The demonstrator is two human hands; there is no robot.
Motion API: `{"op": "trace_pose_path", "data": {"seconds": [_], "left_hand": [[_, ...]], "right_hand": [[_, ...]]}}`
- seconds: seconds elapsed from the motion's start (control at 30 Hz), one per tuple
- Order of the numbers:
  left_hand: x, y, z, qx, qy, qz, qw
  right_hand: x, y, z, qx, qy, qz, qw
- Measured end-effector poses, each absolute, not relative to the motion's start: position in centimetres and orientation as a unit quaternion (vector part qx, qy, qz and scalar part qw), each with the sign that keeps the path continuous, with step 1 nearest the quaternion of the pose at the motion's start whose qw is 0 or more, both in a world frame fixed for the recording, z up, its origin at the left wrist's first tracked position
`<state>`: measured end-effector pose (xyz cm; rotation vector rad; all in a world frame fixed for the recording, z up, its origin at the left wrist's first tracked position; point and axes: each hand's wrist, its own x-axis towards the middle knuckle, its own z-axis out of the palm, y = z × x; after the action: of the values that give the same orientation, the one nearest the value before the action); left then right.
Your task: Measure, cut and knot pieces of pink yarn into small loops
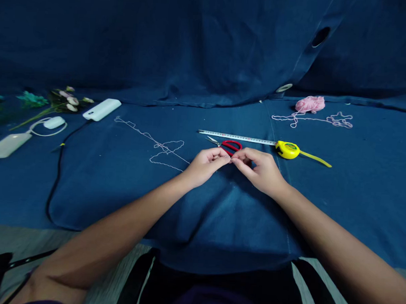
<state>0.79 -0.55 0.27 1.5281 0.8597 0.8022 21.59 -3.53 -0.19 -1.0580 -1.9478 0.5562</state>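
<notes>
While left hand [207, 163] and right hand [258, 168] meet fingertip to fingertip, each grip pinches a pale strand [163, 146].
Its slack trails toward 10 o'clock; red scissors [230, 146] at 12 and tape measure [287, 149] at 1 lie close, within easy reach.

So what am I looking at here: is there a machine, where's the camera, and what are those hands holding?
No machine: a person wears one camera on the head, looking down at their bare hands. The left hand and right hand meet fingertip to fingertip, seemingly pinching the end of a pale strand that trails left over the blue cloth. Behind them lie red-handled scissors and a yellow tape measure, tape pulled out. Pink yarn sits far right; a white power bank and flowers far left.
</notes>
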Motion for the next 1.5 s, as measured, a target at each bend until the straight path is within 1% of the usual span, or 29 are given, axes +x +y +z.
{"op": "trace_pose_path", "data": {"seconds": [0.13,0.33,0.63,0.8,1.07,1.3,1.4,1.5], "left_hand": [[0.8,-0.4,0.1,0.626,0.368,0.327,0.605],[0.8,-0.3,0.1,0.625,0.373,0.322,0.605],[0.6,-0.6,0.2,0.643,0.365,0.338,0.582],[0.6,-0.6,0.6,0.658,0.382,0.354,0.544],[0.6,-0.7,0.8,0.665,0.374,0.339,0.551],[1.1,-0.9,0.5,0.627,0.337,0.322,0.624],[1.3,-1.2,0.7,0.589,0.348,0.309,0.661],[1.4,-1.3,0.9,0.577,0.371,0.313,0.657]], "right_hand": [[21.6,-3.6,-0.4,-0.416,-0.781,0.225,0.408],[21.6,-3.6,-0.5,-0.41,-0.791,0.207,0.405],[21.5,-3.7,-0.1,-0.403,-0.791,0.19,0.42],[21.4,-3.8,0.0,-0.404,-0.791,0.18,0.422],[21.4,-3.9,0.0,-0.405,-0.791,0.186,0.419],[21.5,-3.8,-0.1,-0.401,-0.793,0.186,0.419],[21.6,-3.7,-0.2,-0.41,-0.789,0.185,0.418],[21.6,-3.7,-0.2,-0.415,-0.788,0.185,0.416]]}}
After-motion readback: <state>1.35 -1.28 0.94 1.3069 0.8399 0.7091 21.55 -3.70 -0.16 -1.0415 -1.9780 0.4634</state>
